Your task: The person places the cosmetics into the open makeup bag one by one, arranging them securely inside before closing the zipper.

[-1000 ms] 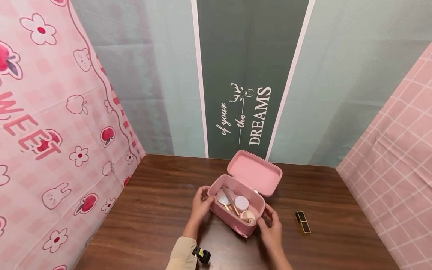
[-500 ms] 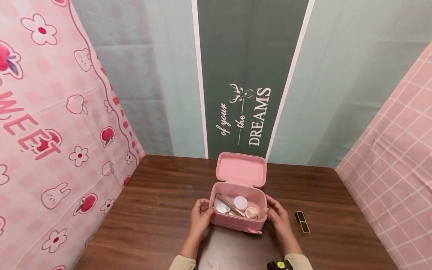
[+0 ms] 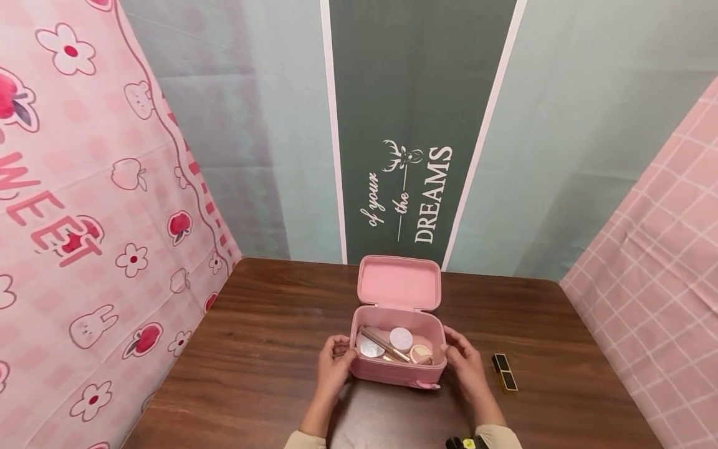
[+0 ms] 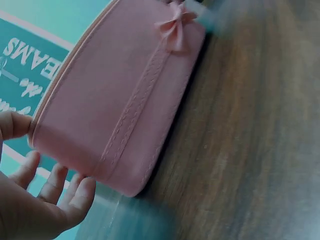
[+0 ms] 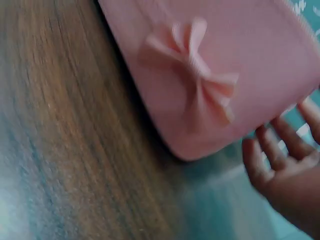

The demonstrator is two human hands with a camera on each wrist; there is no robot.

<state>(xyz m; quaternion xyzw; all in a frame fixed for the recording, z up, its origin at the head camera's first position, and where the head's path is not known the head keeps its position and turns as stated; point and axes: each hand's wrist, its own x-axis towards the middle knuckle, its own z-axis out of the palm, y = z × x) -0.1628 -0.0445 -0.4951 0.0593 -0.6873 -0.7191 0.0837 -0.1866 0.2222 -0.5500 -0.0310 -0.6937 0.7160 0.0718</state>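
A pink makeup case [image 3: 387,373] stands on the wooden table with its lid [image 3: 399,284] flipped back. Inside lie a round lilac-white container [image 3: 401,338], a silvery round piece [image 3: 370,348], slim rose-gold tubes [image 3: 387,345] and a small round compact [image 3: 420,354]. My left hand [image 3: 335,368] holds the case's left end, thumb at the rim and fingers along the side wall. At the opposite end my right hand [image 3: 468,369] holds it likewise; its thumb lies outside the right wrist view. A pink bow [image 5: 192,75] decorates the front wall.
A black and gold lipstick tube [image 3: 505,372] lies on the table [image 3: 269,349] to the right of my right hand. Behind the table hangs a green cloth [image 3: 415,93] with lettering; pink patterned cloths [image 3: 129,218] flank both sides.
The case has turned from a slant to square with its front toward me, both hands staying at its ends. During the last half second it has barely moved.
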